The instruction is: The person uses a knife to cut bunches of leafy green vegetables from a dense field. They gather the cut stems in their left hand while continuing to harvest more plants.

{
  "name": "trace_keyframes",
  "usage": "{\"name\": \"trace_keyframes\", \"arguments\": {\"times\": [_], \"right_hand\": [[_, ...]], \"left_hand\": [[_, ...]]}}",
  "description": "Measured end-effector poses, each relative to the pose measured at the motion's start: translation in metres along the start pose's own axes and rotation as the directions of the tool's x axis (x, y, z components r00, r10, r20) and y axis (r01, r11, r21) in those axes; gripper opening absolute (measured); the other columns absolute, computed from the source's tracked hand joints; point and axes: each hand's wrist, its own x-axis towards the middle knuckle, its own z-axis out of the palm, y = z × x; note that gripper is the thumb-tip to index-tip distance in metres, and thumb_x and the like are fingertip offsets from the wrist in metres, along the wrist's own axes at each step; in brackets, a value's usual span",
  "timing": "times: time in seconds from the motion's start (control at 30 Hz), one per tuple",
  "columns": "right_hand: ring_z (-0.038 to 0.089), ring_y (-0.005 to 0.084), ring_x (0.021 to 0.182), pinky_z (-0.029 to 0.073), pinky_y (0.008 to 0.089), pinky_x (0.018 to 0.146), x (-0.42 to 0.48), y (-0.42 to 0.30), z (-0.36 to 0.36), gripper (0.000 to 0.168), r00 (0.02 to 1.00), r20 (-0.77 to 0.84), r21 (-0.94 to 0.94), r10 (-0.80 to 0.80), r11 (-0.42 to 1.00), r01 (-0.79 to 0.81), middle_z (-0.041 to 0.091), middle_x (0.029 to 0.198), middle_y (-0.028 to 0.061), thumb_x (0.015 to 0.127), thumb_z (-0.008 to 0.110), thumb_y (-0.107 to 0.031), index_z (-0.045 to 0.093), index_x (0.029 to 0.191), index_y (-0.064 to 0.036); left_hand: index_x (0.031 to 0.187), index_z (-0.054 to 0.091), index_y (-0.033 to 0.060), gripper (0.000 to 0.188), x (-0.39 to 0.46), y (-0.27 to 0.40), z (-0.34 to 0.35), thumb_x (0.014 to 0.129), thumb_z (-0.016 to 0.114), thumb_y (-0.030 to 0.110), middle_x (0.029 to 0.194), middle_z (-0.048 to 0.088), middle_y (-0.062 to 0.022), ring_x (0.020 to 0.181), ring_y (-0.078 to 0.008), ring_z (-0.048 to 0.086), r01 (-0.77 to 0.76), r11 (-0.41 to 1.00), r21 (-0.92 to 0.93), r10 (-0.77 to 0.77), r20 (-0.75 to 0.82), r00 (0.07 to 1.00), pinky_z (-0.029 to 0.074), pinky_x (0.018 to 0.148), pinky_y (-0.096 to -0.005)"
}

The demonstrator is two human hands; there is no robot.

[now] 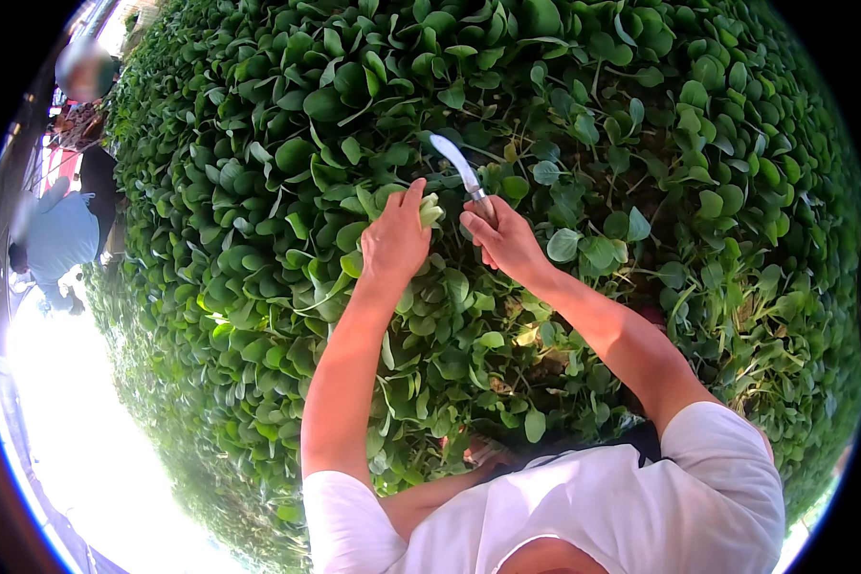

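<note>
My left hand [400, 240] is closed around leafy greens, whose pale cut stem ends [430, 209] stick out between thumb and forefinger, pointing right. Just to the right, my right hand [501, 233] grips the handle of a small curved knife [458, 161]. The blade points up and to the left, above the stem ends and apart from them. Broad-leaved green plants [251, 215] grow densely under and around both hands.
Sparser plants with some bare soil [545, 366] lie below and right of my hands. At the far left edge stands a person in a light blue top [63, 233]; another person [86, 79] is above, near the dense leaves.
</note>
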Motion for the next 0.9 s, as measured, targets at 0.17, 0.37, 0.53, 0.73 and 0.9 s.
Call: {"name": "trace_keyframes", "arguments": {"times": [0.17, 0.37, 0.53, 0.73, 0.9], "right_hand": [[0.064, 0.0374, 0.077, 0.049, 0.0474, 0.066, 0.016, 0.066, -0.015, 0.04, 0.964, 0.163, -0.609, -0.211, 0.747, 0.267, 0.065, 0.087, 0.0211, 0.094, 0.048, -0.029, 0.044, 0.127, -0.008], [0.064, 0.0362, 0.077, 0.05, 0.0475, 0.066, 0.03, 0.089, -0.017, 0.044, 0.945, 0.268, -0.777, -0.185, 0.539, 0.326, 0.066, 0.085, 0.0168, 0.092, 0.048, -0.03, 0.042, 0.133, -0.016], [0.064, 0.0363, 0.075, 0.051, 0.0471, 0.065, 0.05, 0.098, -0.019, 0.046, 0.948, 0.271, -0.835, -0.169, 0.448, 0.319, 0.066, 0.085, 0.0168, 0.089, 0.052, -0.034, 0.043, 0.134, -0.027], [0.065, 0.0318, 0.082, 0.052, 0.0456, 0.066, 0.077, 0.122, -0.033, 0.05, 0.92, 0.351, -0.808, -0.176, 0.439, 0.392, 0.067, 0.095, 0.0111, 0.089, 0.052, -0.04, 0.039, 0.137, -0.033], [0.065, 0.0318, 0.082, 0.052, 0.0435, 0.066, 0.083, 0.125, -0.038, 0.049, 0.871, 0.428, -0.743, -0.24, 0.455, 0.491, 0.067, 0.095, 0.0106, 0.091, 0.05, -0.038, 0.036, 0.138, -0.035]], "left_hand": [[0.103, 0.055, 0.0074, 0.03, -0.026, -0.018, 0.024, 0.073, 0.06, 0.005, 0.111, 0.052, -0.0161, 0.084, -0.0315, 0.061, -0.108, 0.945, 0.309, -0.014, 0.367, 0.93, 0.05, 0.072, -0.0421], [0.099, 0.054, 0.0034, 0.028, -0.082, -0.039, 0.053, 0.072, 0.057, 0.002, 0.111, 0.052, -0.015, 0.077, -0.0291, 0.059, -0.229, 0.906, 0.356, 0.222, 0.06, 0.973, 0.047, 0.068, -0.0376], [0.107, 0.055, 0.0062, 0.04, -0.081, -0.046, 0.054, 0.068, 0.065, 0.005, 0.11, 0.051, -0.0126, 0.079, -0.0296, 0.06, -0.065, 0.962, 0.266, 0.061, 0.022, 0.998, 0.049, 0.069, -0.0387], [0.101, 0.06, 0.0107, 0.037, -0.076, -0.057, 0.052, 0.066, 0.073, 0.01, 0.101, 0.055, -0.0065, 0.082, -0.0298, 0.062, 0.102, 0.995, 0.022, -0.099, -0.105, 0.99, 0.052, 0.07, -0.0398], [0.095, 0.057, 0.0076, 0.036, -0.073, -0.056, 0.063, 0.063, 0.073, 0.006, 0.098, 0.054, -0.0097, 0.076, -0.0308, 0.061, 0.101, 0.99, 0.095, -0.087, -0.136, 0.987, 0.051, 0.066, -0.0404]]}}
